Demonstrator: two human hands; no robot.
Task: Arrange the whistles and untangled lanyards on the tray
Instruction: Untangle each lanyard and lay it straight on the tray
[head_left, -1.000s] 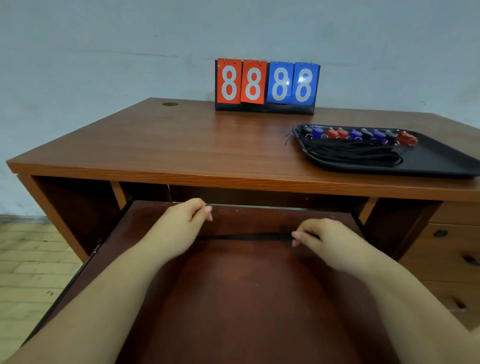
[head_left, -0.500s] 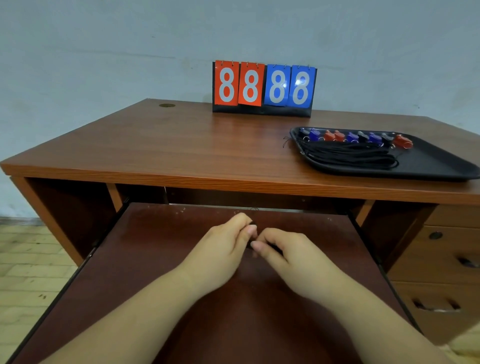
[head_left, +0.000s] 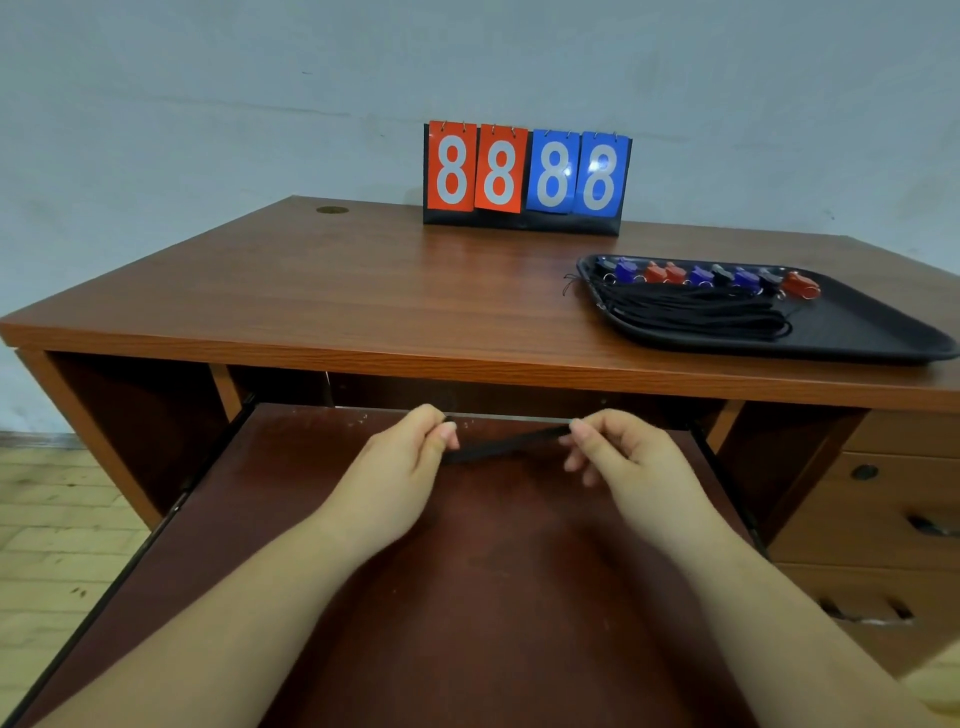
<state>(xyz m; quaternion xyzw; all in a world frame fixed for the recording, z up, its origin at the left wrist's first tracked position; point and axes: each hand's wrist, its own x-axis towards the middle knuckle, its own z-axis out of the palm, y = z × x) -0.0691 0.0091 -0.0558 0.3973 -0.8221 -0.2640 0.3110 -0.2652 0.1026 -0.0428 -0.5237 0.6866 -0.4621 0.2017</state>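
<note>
Reddish-brown wood bench (head_left: 322, 291) vs. pale grey wall; tan tile floor lower L. Round cable hole (head_left: 332, 210) at bench back-L. Drawers (head_left: 878, 499) on R side. Darker pull-out shelf (head_left: 467, 597) below bench top, scuffed, pale specks near its back edge.

Flip scoreboard (head_left: 527, 179) at bench back, reads 8 8 in red, 8 8 in blue. No other writing legible.

Black tray (head_left: 883, 332) on bench R. Whistles (head_left: 706, 274) in a row along its far edge: blue, red, black. Bundle of black lanyards (head_left: 696, 314) just in front of them.

Over shelf: left hand (head_left: 405, 462) and right hand (head_left: 623, 457) each pinch 1 end of a black lanyard (head_left: 504, 444), stretched between them.
</note>
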